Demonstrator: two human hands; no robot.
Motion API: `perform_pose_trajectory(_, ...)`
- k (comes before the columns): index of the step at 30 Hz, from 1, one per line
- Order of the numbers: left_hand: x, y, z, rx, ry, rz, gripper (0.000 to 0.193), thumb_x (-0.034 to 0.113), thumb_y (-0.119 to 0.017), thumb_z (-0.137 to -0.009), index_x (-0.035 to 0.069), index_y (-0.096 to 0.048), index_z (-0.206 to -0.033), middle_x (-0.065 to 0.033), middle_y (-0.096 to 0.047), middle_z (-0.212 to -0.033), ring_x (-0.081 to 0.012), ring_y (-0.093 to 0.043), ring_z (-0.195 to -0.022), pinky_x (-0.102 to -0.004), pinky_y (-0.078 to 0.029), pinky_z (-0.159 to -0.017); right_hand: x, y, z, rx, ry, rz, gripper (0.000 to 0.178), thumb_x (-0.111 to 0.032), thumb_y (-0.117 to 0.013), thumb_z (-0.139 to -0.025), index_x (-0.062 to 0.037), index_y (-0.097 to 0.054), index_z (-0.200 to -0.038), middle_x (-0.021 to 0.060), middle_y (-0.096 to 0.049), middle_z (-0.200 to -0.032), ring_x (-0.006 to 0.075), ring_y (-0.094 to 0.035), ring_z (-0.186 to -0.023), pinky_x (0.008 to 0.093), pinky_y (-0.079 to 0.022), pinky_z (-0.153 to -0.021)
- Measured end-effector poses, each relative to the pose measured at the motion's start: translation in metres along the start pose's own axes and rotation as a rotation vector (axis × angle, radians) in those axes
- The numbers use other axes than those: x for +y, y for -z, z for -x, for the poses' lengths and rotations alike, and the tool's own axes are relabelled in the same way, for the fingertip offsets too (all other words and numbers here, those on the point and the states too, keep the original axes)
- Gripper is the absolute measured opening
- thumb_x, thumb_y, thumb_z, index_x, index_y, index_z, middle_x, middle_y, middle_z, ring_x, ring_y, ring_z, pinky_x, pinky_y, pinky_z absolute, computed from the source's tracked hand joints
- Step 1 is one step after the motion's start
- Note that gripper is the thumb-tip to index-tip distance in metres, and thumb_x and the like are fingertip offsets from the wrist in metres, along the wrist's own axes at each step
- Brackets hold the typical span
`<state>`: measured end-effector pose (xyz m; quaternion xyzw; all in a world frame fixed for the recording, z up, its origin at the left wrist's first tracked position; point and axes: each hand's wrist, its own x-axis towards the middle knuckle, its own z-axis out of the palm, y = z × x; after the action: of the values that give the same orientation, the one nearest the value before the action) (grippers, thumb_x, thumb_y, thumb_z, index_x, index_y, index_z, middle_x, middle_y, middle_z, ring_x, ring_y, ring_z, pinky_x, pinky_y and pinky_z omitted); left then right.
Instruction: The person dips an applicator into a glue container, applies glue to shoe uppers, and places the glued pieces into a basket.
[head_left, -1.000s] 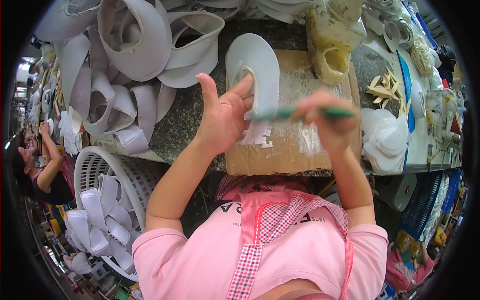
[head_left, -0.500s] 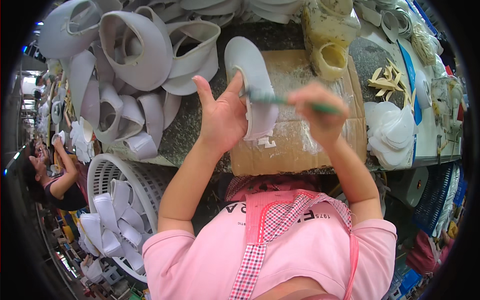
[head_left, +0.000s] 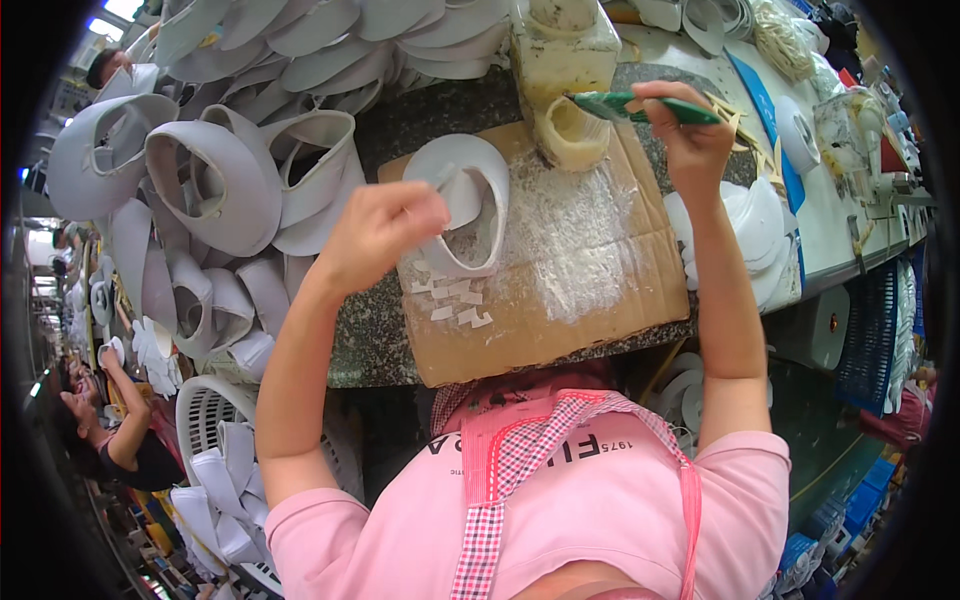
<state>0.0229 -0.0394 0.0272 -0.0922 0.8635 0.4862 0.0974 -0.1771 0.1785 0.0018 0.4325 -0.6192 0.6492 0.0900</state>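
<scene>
A white visor-shaped piece (head_left: 455, 157) lies on the cardboard sheet (head_left: 520, 345), its curved band around an opening. Over the piece's left edge is my left hand (head_left: 375, 232), its fingers curled in and slightly blurred; what they hold, if anything, is hidden. My right hand (head_left: 690, 135) is closed around the green handle of a brush (head_left: 675, 108), raised at the right. The brush's bristle end points left, over the rim of a glue-crusted yellowish cup (head_left: 578, 135). Small white cut strips (head_left: 455, 298) lie on the cardboard below the piece.
Many similar white visor pieces (head_left: 215, 185) are heaped at the left and far side. A stack of thin white pieces (head_left: 750, 235) sits right of the cardboard. A white basket (head_left: 205, 400) with white bands stands lower left. Another person (head_left: 130, 430) works at far left.
The visor piece, held tilted before, now lies flat on the cardboard. My left hand has let go of it and curled. My right hand has carried the brush away from it to the cup.
</scene>
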Motion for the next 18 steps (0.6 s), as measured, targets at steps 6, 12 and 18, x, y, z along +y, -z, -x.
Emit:
perform_pose_trajectory(6,-0.007,-0.046,0.012,0.170,-0.435,-0.664,0.043,0.015,-0.063,-0.062,0.002,-0.052,-0.101,-0.0131,-0.058,-0.076,-0.0270,-0.055,-0.077,-0.0345,-0.042,-0.070,0.021,0.032,0.024,0.139,-0.351,-0.061,0.012,-0.013,-0.056,-0.080,-0.0039,-0.062,-0.085,0.0012,-0.060,-0.070,0.0031,-0.048,-0.053,0.0149,-0.035,-0.043)
perform_pose_trajectory(12,0.000,-0.059,0.007,0.222,0.044,-0.008,0.040,0.020,-0.057,-0.076,0.000,-0.048,-0.110,-0.0137,-0.060,-0.074,-0.0169,-0.056,-0.060,-0.0270,-0.044,-0.057,-0.026,-0.010,0.062,0.088,-0.417,-0.404,0.014,-0.012,-0.057,-0.079,0.0001,-0.060,-0.085,0.0050,-0.059,-0.073,0.0057,-0.049,-0.056,0.0164,-0.037,-0.045)
perform_pose_trajectory(18,-0.002,-0.072,0.013,0.089,0.029,0.836,0.086,0.064,-0.035,-0.072,0.000,-0.023,-0.128,-0.0081,-0.046,-0.115,-0.0126,-0.044,-0.101,-0.0272,-0.034,-0.088,-0.027,-0.054,0.068,0.172,-0.259,-0.553,0.012,-0.005,-0.058,-0.075,0.0011,-0.060,-0.085,0.0064,-0.060,-0.077,0.0104,-0.054,-0.063,0.0204,-0.042,-0.051)
